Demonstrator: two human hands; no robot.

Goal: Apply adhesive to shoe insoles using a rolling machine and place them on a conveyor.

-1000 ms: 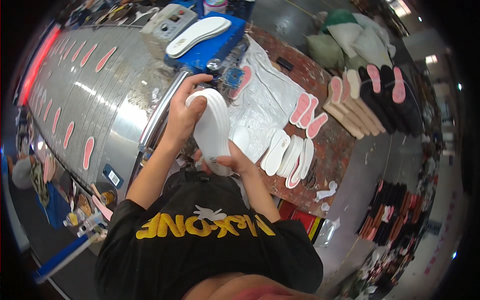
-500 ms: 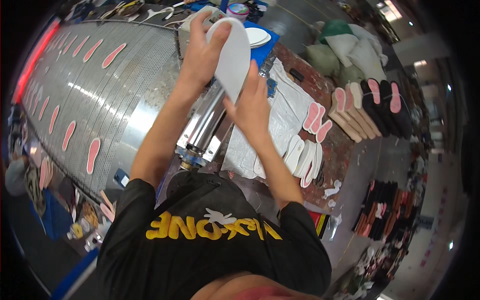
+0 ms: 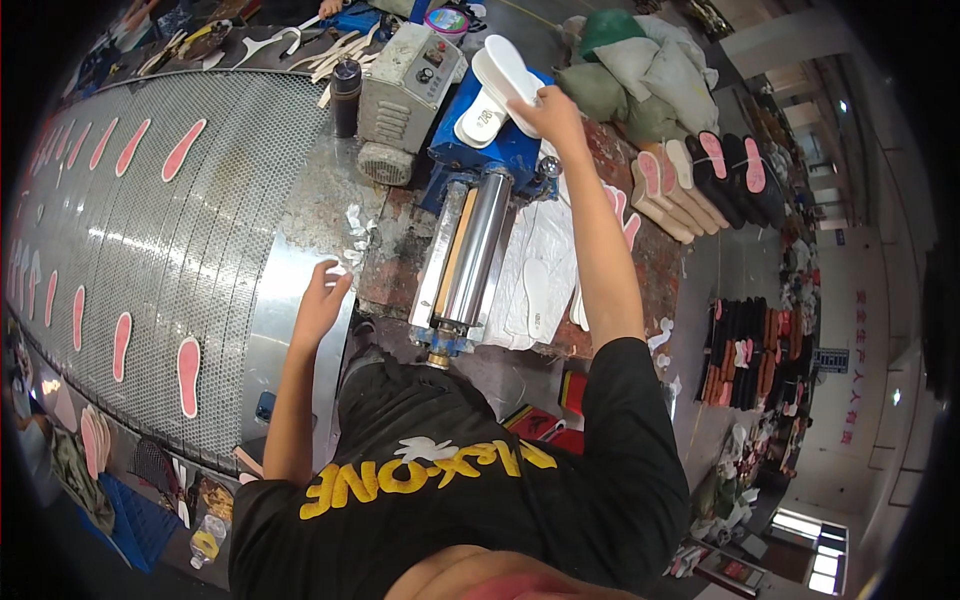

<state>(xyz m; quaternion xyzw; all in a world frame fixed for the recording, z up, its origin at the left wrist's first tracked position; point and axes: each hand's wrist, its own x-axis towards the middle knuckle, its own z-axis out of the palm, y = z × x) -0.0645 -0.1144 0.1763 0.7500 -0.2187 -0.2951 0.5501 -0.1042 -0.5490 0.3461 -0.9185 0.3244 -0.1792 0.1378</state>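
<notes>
My right hand (image 3: pixel 552 118) grips the edge of a white insole (image 3: pixel 506 68) on top of the blue machine housing (image 3: pixel 465 152). Other white insoles (image 3: pixel 483 120) lie stacked beneath and beside it. My left hand (image 3: pixel 322 305) hangs over the metal sheet beside the conveyor, fingers curled around a small white scrap (image 3: pixel 338 268). Between my arms is the roller machine, its shiny steel roller (image 3: pixel 478 255) bare. One white insole (image 3: pixel 537 300) lies on the white plastic sheet (image 3: pixel 515 325) right of the roller.
Pink insoles with white rims (image 3: pixel 189 375) lie in rows on the mesh conveyor (image 3: pixel 225 230) at left. A grey control box (image 3: pixel 405 100) and a dark bottle (image 3: pixel 345 98) stand at the back. White scraps (image 3: pixel 357 225) litter the bench. Insole bundles (image 3: pixel 680 190) and sacks (image 3: pixel 640 60) are at right.
Both hands held a white insole above the roller; now my right hand has it at the stack behind. My left hand has left the insole and moved down beside the conveyor. The view has shifted.
</notes>
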